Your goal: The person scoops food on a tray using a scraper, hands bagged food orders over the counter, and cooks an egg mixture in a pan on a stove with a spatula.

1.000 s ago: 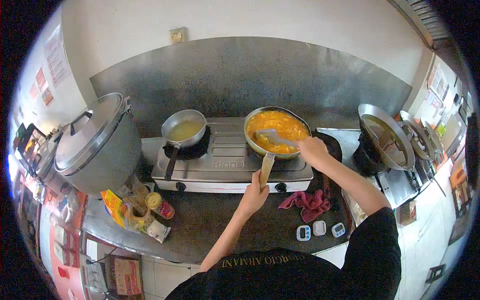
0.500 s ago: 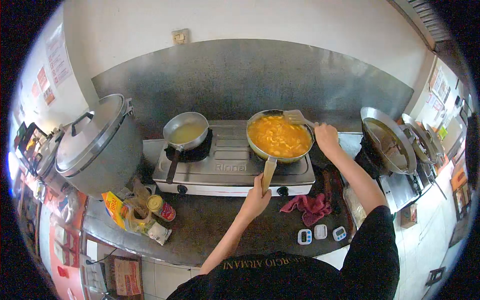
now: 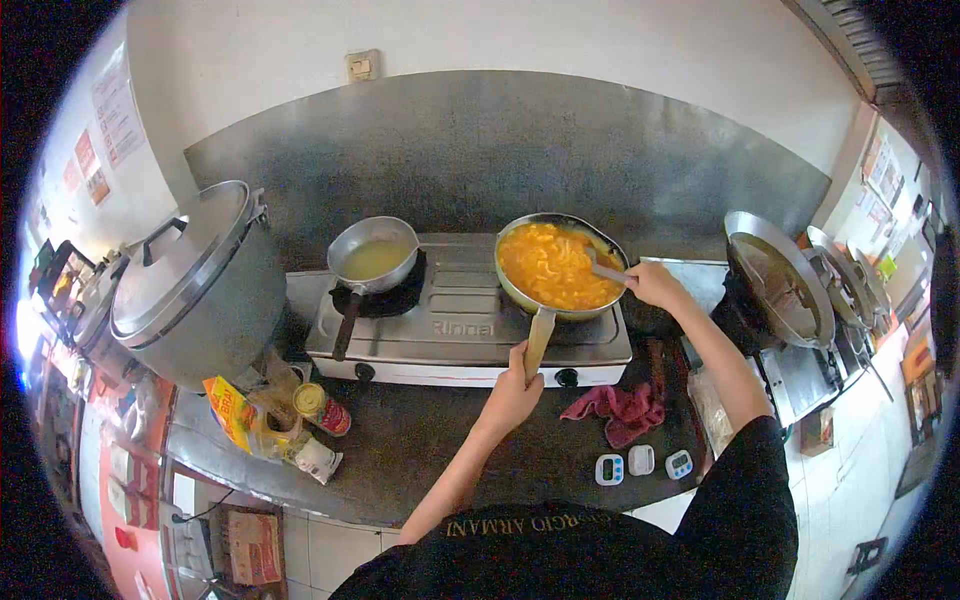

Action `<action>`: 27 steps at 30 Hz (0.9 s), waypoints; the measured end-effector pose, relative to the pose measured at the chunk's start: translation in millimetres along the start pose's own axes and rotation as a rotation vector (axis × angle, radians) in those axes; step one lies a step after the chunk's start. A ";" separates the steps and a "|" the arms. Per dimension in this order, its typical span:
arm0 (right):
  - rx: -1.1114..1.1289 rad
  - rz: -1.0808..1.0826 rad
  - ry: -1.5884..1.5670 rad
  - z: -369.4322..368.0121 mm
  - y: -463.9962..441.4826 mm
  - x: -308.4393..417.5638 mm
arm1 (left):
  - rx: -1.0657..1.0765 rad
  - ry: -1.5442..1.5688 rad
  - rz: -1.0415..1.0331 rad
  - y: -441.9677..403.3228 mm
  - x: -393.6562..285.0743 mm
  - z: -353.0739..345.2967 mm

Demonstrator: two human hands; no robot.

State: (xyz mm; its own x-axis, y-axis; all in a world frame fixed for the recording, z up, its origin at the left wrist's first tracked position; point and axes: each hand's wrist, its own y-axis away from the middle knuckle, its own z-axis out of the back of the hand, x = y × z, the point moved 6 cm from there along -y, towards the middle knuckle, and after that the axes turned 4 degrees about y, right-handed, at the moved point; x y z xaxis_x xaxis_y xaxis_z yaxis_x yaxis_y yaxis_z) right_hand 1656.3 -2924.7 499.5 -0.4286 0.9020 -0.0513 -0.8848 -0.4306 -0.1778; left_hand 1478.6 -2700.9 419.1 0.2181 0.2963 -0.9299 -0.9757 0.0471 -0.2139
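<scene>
My left hand point(image 3: 513, 394) is closed round the pale handle of a frying pan point(image 3: 541, 326), which sits on the right burner of the gas stove point(image 3: 463, 328). Orange-yellow food in sauce point(image 3: 553, 262) fills the pan. In my right hand point(image 3: 656, 284) is the handle of a spatula point(image 3: 612, 273); its blade is dipped into the food and hidden there. On the left burner stands a saucepan point(image 3: 374, 258) of pale yellowish liquid, its dark handle pointing toward me.
A large lidded pot point(image 3: 205, 300) stands at the left. Several packets and a can point(image 3: 321, 409) lie on the counter point(image 3: 420, 430). A dark red cloth point(image 3: 622, 408) and small timers point(image 3: 610, 469) are at front right. Beyond my right arm is a wok point(image 3: 778, 275).
The spatula blade has gone from the pan's far right rim down into the food. My right hand has lowered slightly, while my left still grips the pan handle.
</scene>
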 end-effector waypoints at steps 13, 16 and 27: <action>-0.036 -0.018 -0.114 68.9 55.2 49.9 | -0.016 0.005 -0.034 0.0 1.7 -0.7; -0.015 0.002 -0.044 54.9 59.1 53.6 | -0.016 -0.006 -0.008 0.1 1.2 0.2; -0.227 0.058 0.315 40.1 9.5 41.4 | -0.030 -0.038 -0.076 -0.3 0.8 -0.1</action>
State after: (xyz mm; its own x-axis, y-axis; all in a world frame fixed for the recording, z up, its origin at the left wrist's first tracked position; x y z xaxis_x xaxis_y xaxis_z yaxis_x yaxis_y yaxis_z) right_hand 1622.8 -2892.7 535.1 -0.3683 0.8568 -0.3610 -0.7829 -0.4952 -0.3767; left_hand 1479.1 -2700.8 418.4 0.2898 0.3286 -0.8989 -0.9553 0.0420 -0.2926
